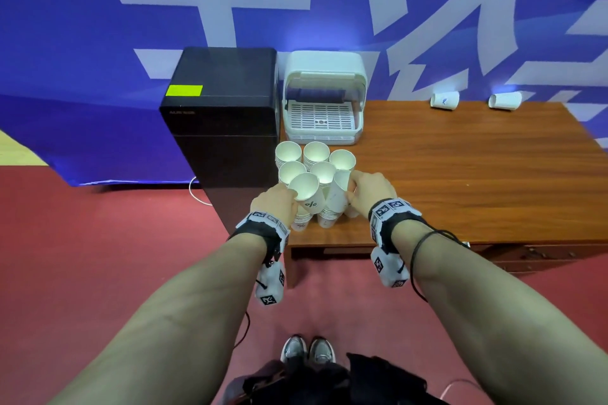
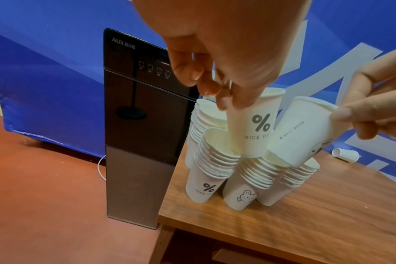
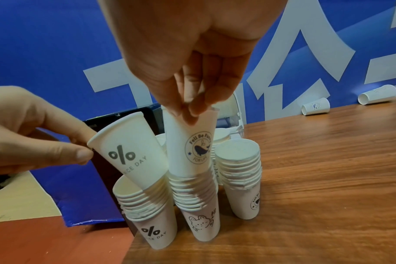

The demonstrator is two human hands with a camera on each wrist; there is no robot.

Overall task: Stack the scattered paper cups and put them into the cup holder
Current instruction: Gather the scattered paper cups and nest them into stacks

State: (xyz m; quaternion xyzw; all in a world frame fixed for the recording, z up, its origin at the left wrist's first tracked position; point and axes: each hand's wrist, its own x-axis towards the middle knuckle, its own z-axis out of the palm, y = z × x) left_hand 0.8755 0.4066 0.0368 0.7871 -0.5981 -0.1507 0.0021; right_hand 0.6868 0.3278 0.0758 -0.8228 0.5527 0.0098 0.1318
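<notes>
Several stacks of white paper cups (image 1: 316,154) stand at the wooden table's (image 1: 460,191) front left corner. My left hand (image 1: 292,197) pinches the rim of a tilted "%" cup (image 2: 253,125), whose bottom dips into the top of the "%" stack (image 3: 151,223). My right hand (image 1: 352,189) pinches the rim of a whale-print cup (image 3: 190,142), whose bottom sits in the top of the bunny-print stack (image 3: 199,214). The white cup holder (image 1: 324,99) stands behind the stacks with its lid up. Two loose cups (image 1: 444,100) (image 1: 505,100) lie on their sides at the far right.
A tall black water dispenser (image 1: 223,115) stands on the floor against the table's left edge, right beside the stacks. A blue banner (image 1: 98,43) runs behind the table. A further stack (image 3: 242,187) stands right of the bunny stack.
</notes>
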